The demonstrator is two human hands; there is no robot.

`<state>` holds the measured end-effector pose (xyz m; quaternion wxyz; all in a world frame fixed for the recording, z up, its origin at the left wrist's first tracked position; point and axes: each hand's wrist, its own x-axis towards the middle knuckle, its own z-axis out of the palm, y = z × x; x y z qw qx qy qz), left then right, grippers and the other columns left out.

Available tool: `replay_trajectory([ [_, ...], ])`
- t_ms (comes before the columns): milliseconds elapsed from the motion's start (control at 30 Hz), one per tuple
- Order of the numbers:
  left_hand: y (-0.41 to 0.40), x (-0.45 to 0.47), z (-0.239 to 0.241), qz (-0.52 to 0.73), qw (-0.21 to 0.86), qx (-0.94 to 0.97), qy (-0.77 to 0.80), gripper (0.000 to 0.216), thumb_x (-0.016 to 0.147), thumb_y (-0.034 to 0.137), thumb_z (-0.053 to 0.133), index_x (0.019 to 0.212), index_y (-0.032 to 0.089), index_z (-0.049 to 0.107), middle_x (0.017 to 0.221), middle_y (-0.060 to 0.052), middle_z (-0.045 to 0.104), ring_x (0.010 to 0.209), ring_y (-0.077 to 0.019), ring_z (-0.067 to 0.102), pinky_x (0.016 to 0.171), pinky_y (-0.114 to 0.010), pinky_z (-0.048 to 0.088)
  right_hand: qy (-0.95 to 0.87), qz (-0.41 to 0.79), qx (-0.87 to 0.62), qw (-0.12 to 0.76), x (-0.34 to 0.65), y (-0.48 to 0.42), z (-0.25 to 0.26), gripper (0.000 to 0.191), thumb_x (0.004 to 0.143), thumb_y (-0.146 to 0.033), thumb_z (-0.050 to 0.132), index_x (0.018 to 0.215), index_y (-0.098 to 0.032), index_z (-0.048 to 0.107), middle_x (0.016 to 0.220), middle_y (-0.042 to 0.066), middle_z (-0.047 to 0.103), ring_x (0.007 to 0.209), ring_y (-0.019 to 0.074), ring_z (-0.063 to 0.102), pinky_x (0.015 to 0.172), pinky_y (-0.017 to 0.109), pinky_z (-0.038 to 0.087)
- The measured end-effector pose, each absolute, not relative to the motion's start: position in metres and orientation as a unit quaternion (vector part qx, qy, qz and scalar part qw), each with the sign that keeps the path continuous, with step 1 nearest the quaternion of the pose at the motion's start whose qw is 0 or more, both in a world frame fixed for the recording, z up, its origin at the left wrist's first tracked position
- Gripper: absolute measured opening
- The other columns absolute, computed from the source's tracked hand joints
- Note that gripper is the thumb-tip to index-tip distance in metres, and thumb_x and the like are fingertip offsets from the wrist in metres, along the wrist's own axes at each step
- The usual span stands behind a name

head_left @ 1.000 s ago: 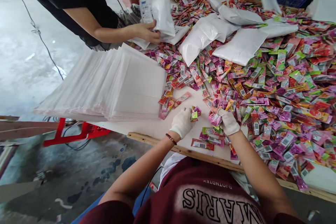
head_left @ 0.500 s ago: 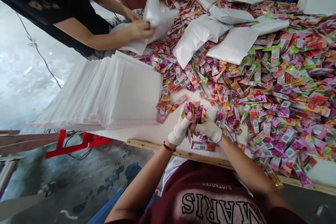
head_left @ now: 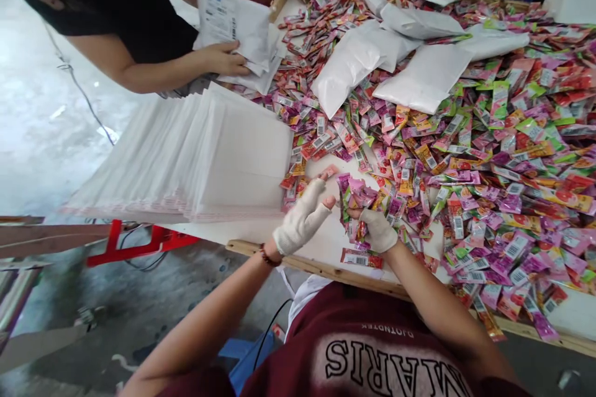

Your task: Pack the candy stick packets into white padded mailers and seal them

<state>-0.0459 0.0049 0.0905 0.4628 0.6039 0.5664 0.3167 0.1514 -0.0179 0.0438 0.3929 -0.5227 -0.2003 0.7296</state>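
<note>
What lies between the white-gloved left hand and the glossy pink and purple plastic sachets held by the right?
In the head view, white tabletop lies between the left hand and those sachets.

One narrow strip of white tabletop (head_left: 331,240), open between left hand (head_left: 300,217) and bunch of sachets (head_left: 361,194) in right hand (head_left: 379,231); obstacles: white mailer stack (head_left: 244,155) at left, heaped sachets (head_left: 507,198) at right and beyond, filled mailers (head_left: 349,65) atop these, wooden edging (head_left: 321,268) nearest.

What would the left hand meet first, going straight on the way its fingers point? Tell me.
Probably the pink packet just ahead of the left hand, though depth is unclear: it might pass above.
</note>
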Motion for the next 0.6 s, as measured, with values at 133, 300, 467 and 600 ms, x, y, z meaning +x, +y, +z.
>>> replay_trajectory([
  [133, 0.020, -0.122, 0.099, -0.028, 0.146, 0.775, 0.614, 0.033, 0.082, 0.018, 0.057, 0.113, 0.018, 0.066, 0.140, -0.017, 0.053, 0.130, -0.0346, 0.050, 0.109, -0.055, 0.039, -0.184, 0.750, -0.539, 0.338, 0.162, -0.012, 0.043, 0.028, 0.060, -0.040, 0.082, 0.069, -0.019, 0.065, 0.054, -0.002, 0.064, 0.046, 0.0129, 0.058, 0.040, 0.022, 0.045],
  [300, 0.012, -0.168, 0.090, -0.196, 0.003, 0.764, 0.614, 0.048, 0.083, 0.006, 0.048, 0.127, 0.020, 0.060, 0.153, -0.019, 0.039, 0.142, -0.0388, 0.033, 0.110, -0.070, 0.022, -0.174, 0.765, -0.538, 0.310, 0.184, -0.011, 0.035, 0.033, 0.062, -0.041, 0.081, 0.060, -0.021, 0.055, 0.044, -0.004, 0.055, 0.035, 0.0104, 0.047, 0.032, 0.023, 0.035],
  [467, 0.015, -0.170, 0.092, -0.183, 0.002, 0.816, 0.549, 0.028, 0.087, 0.023, 0.058, 0.113, 0.020, 0.064, 0.139, -0.018, 0.052, 0.130, -0.0356, 0.044, 0.102, -0.056, 0.039, -0.134, 0.735, -0.558, 0.361, 0.213, -0.019, 0.028, 0.029, 0.056, -0.032, 0.086, 0.064, -0.021, 0.060, 0.048, -0.004, 0.059, 0.036, 0.0105, 0.047, 0.034, 0.024, 0.037],
  [600, 0.028, -0.168, 0.101, -0.203, 0.006, 0.801, 0.563, 0.023, 0.091, 0.014, 0.047, 0.107, 0.016, 0.064, 0.122, -0.017, 0.061, 0.113, -0.0308, 0.057, 0.089, -0.044, 0.046, -0.127, 0.725, -0.561, 0.379, 0.229, -0.025, 0.027, 0.029, 0.055, -0.030, 0.085, 0.061, -0.020, 0.059, 0.046, -0.005, 0.057, 0.035, 0.0106, 0.047, 0.035, 0.025, 0.037],
])
